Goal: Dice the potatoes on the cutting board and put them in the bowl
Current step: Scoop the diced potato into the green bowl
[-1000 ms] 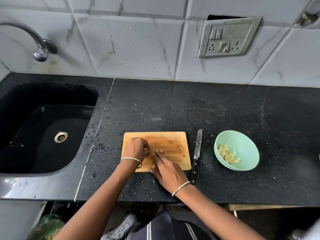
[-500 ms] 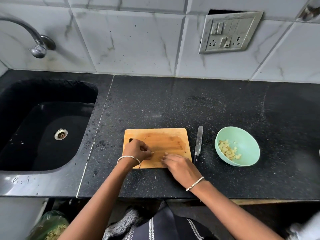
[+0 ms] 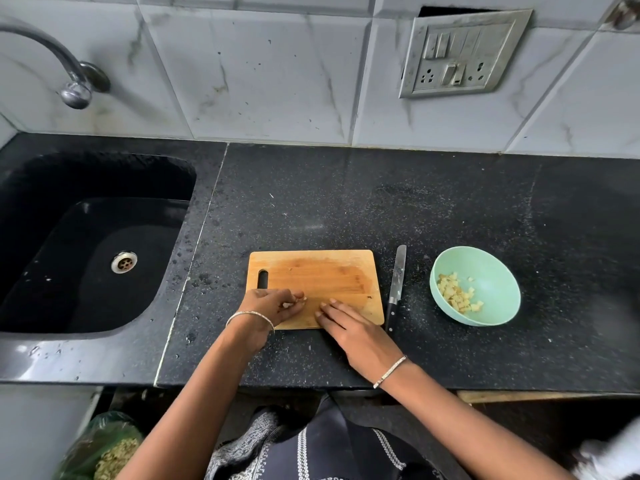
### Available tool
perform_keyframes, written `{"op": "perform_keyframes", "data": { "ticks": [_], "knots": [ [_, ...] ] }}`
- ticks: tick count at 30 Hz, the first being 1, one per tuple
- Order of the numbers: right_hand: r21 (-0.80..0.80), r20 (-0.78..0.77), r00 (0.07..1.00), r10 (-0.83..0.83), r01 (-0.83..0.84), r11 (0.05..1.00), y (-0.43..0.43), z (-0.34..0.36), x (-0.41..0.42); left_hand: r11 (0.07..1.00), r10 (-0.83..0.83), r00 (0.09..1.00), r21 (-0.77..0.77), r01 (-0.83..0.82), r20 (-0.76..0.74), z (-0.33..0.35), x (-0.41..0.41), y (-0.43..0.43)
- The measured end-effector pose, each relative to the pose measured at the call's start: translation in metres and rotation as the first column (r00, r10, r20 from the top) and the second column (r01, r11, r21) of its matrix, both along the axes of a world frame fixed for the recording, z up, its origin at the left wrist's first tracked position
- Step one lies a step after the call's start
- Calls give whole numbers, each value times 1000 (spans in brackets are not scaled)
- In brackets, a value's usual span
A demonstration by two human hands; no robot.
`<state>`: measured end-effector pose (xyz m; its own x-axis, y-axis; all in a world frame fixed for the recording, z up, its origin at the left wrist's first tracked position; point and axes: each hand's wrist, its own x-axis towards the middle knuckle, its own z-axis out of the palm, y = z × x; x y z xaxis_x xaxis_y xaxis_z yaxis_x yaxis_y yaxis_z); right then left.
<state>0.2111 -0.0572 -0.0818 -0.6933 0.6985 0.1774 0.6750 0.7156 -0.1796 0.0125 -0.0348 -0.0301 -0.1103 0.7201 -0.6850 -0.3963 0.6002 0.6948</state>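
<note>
While the cutting board [image 3: 322, 275] lies with its long axis running left to right across the black counter [image 3: 346, 209], handle slot at its left end, we see the left hand [image 3: 273, 306] at the board's near left corner, fingers curled in around a few pale potato pieces [image 3: 294, 302]. The right hand [image 3: 356, 330] lies just beside it over the board's near edge, fingers straight and close together, tips pointing toward the left hand, holding nothing. The knife [image 3: 396, 282] rests on the counter just right of the board, its long axis pointing away from us, blade far, black handle near. Further right, apart from the knife, stands the mint-green bowl [image 3: 491, 271], with diced potato [image 3: 457, 296] heaped against its left inner wall.
</note>
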Motion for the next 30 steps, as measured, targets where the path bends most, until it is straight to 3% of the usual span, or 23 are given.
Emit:
{"op": "perform_keyframes", "data": {
  "ticks": [4,7,10,12,13,15,16,18,23,27,29,30],
  "knots": [
    [-3,59,997,-56,57,998,-1,-8,11,993,108,987,-68,-101,119,8,-1,1],
    [110,96,995,-35,25,994,-2,-11,12,989,144,982,-62,-138,118,4,-1,3],
    [173,122,992,-44,22,985,-5,-7,12,996,87,996,25,-87,10,2,0,1],
    [214,124,991,-39,12,977,-7,-6,13,990,-47,978,120,73,-202,1,0,-3],
    [227,123,992,-31,2,974,-7,-6,13,973,-127,912,130,191,-389,0,0,-4],
    [217,113,993,-41,15,976,-9,-2,12,926,-224,659,55,375,-718,-2,1,-4],
    [207,112,992,-57,33,978,-9,0,12,902,-244,545,18,431,-802,-3,2,-3],
    [213,106,991,-81,57,975,-9,1,11,871,-278,417,-44,490,-865,-5,7,0],
    [168,84,988,-126,111,979,-8,-2,11,848,-324,302,-134,512,-897,-2,14,10],
    [-85,120,968,-222,233,969,-1,11,8,796,-375,234,-182,577,-897,1,15,16],
    [-293,-66,895,-442,406,866,6,27,7,778,-386,218,-189,600,-896,2,15,18],
    [-406,-191,792,-580,474,781,9,35,8,774,-385,214,-188,605,-898,2,16,19]
  ]
}}
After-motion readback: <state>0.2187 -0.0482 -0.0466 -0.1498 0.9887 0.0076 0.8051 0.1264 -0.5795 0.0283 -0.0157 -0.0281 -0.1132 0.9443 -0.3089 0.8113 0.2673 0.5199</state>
